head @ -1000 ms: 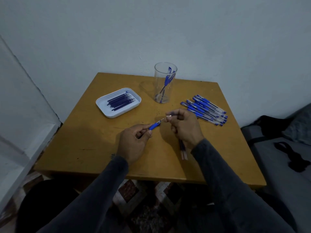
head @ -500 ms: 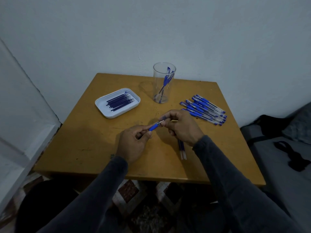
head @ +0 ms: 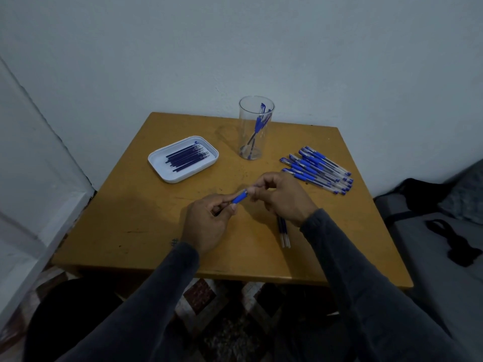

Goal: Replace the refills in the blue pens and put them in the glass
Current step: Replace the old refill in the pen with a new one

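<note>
Your right hand (head: 283, 195) has closed in on the left since a second ago; the bare tip that showed between them is now covered by your fingertips. Your left hand (head: 206, 220) has its grip curled round the blue pen (head: 240, 198), holding it just above the surface (head: 146, 220), and your right pinches its front end. Two pens lean inside the glass (head: 254, 131). Refills (head: 187, 158) lie in the white tray (head: 180, 177), a heap of pens (head: 317, 169) lies to your right, and two old refills (head: 284, 232) rest beneath your right wrist.

One glass (head: 254, 129), one tray (head: 159, 163), one table (head: 146, 218), two hands.
</note>
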Available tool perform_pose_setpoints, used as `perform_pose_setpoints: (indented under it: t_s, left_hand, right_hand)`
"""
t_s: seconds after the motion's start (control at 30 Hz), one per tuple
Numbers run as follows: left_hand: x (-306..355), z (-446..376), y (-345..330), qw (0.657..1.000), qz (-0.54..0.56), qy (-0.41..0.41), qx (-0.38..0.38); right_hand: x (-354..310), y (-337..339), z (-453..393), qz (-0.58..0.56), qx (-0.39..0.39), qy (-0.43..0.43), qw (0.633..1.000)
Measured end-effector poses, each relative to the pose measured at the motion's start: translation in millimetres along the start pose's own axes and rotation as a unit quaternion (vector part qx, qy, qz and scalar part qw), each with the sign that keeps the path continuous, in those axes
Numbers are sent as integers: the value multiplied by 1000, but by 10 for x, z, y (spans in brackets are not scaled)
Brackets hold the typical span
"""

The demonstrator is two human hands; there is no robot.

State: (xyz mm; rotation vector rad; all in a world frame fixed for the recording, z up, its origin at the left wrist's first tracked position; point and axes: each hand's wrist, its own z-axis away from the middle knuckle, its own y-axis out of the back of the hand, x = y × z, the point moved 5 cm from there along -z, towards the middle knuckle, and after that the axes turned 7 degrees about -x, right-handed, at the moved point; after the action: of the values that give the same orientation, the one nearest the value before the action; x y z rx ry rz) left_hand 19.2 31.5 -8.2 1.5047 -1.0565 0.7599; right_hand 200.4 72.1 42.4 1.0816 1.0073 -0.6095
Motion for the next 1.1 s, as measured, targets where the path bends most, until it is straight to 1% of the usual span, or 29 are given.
perform_pose_setpoints:
  t_s: [0.07, 0.1, 0.17, 0.23, 0.27, 0.4, 0.43, 0.53, 0.57, 0.7, 0.8, 0.93, 1.0, 1.1]
  left_hand:
    - [12, 3, -1, 1000, 5, -2, 2]
    - [15, 3, 4, 1000, 7, -2, 4]
    - [18, -1, 5, 1000, 7, -5, 3]
    - [24, 2, -1, 1000, 7, -7, -1]
    - [23, 1, -3, 1000, 3, -10, -1]
    - [11, -1, 0, 1000, 3, -5, 1]
    - [16, 1, 1, 1000, 5, -6, 1]
    - [26, 1, -1, 1000, 1, -7, -1]
    - [27, 1, -1, 1000, 0, -8, 0]
    - [6, -7, -4, 1000, 4, -17, 0]
    - [-3, -13, 4, 1000, -5, -12, 2]
    - [11, -15, -3, 1000, -13, -21, 7]
    - [23, -13, -1, 999, -19, -32, 11]
    - [41, -2, 13, 998, -34, -47, 17]
  right_hand:
    - [4, -4, -21, 58, 31, -18, 998]
    - [-2, 1, -22, 69, 42, -21, 997]
    - [-10, 19, -23, 41, 36, -2, 999]
    - [-10, 19, -13, -18, 1, 13, 1000]
    - [-10, 16, -9, -25, -5, 14, 1000]
    - [26, 14, -22, 58, 40, -17, 997]
    - [24, 22, -20, 51, 40, -14, 998]
    - [-1, 14, -2, -35, -5, 13, 999]
    - [-5, 18, -2, -43, -11, 19, 999]
    - [62, 3, -61, 9, 24, -8, 1000]
    - [70, -5, -88, 26, 26, -25, 999]
    - [21, -21, -59, -24, -10, 3, 1000]
    - [15, -24, -56, -25, 3, -5, 1000]
    - [27, -47, -70, -52, 20, -42, 998]
